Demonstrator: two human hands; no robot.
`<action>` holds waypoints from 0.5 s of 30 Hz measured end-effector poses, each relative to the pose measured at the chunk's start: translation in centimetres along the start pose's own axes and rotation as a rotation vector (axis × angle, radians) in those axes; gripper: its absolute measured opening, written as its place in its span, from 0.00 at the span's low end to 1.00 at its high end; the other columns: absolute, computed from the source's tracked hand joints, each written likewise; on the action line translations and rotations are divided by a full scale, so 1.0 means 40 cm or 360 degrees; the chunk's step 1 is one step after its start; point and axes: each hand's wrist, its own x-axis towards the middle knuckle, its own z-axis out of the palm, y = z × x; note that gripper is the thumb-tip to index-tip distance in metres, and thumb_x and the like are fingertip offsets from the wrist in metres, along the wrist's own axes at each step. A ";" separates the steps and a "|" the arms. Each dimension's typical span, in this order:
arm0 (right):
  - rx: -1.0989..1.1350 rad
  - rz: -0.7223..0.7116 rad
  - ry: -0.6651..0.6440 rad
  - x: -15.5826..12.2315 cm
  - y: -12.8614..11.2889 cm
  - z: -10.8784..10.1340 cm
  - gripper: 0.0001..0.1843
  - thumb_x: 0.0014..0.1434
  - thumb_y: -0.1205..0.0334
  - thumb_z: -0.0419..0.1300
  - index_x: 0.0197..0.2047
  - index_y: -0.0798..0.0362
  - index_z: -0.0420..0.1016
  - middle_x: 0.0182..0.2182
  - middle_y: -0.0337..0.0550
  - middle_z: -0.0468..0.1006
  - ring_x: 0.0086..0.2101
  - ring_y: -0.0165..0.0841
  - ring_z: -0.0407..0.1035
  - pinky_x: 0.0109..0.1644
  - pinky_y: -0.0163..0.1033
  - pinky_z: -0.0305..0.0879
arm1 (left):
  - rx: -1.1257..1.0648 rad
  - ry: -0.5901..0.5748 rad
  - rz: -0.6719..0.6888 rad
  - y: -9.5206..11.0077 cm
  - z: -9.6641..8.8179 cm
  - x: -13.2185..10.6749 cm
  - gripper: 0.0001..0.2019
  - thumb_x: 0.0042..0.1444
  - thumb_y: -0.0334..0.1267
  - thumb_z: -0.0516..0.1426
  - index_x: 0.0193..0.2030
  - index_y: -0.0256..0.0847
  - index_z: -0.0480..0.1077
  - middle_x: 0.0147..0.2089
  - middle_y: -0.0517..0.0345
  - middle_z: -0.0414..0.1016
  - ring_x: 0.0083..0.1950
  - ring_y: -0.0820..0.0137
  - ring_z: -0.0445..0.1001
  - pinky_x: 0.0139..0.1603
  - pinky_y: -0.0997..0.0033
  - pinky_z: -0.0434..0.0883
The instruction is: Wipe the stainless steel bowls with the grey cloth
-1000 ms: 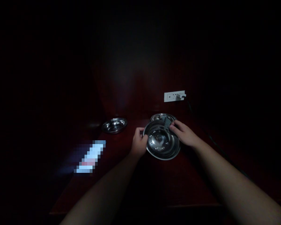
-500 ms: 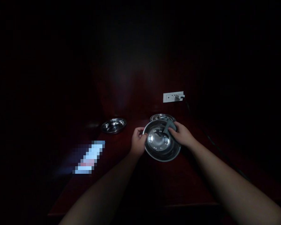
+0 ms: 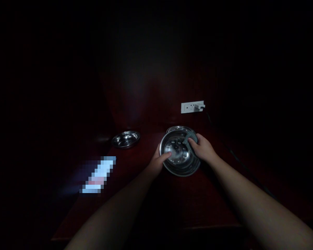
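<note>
A shiny steel bowl (image 3: 177,167) is held tilted above the dark red table, its inside facing me. My left hand (image 3: 158,160) grips its left rim, the thumb over the inside and the other fingers hidden behind. My right hand (image 3: 203,148) is closed on a grey-green cloth (image 3: 191,137) folded over the upper right rim. The cloth touches the bowl's wall there. Partly covered by the bowl, a steel plate or shallow dish (image 3: 179,128) shows just behind it.
A shallow steel dish (image 3: 126,139) stands at the back left of the table (image 3: 198,208). Nearer on the left lies a bright, pixelated rectangle (image 3: 99,175). On the back wall is a white socket (image 3: 192,107) with a plug; its dark cable (image 3: 240,160) runs down the right side.
My left thumb has moved from the rim onto the bowl's inside. The bowl has turned slightly, and my right hand with the cloth has shifted a little at the rim.
</note>
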 end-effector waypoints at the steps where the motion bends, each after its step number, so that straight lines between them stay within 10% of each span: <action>1: 0.0014 0.0006 0.0004 -0.001 -0.001 0.000 0.13 0.55 0.50 0.52 0.33 0.52 0.65 0.29 0.43 0.74 0.30 0.33 0.68 0.34 0.36 0.61 | -0.0003 -0.0004 -0.0018 -0.002 -0.001 0.000 0.33 0.43 0.37 0.60 0.58 0.41 0.58 0.51 0.49 0.72 0.50 0.60 0.71 0.49 0.59 0.69; 15: 0.0040 0.0009 -0.0099 0.001 0.003 0.006 0.15 0.55 0.48 0.51 0.36 0.52 0.66 0.32 0.44 0.75 0.32 0.34 0.69 0.37 0.38 0.63 | 0.0255 0.0372 0.0031 -0.020 -0.014 0.024 0.22 0.45 0.34 0.53 0.50 0.42 0.66 0.43 0.55 0.75 0.43 0.64 0.73 0.43 0.65 0.71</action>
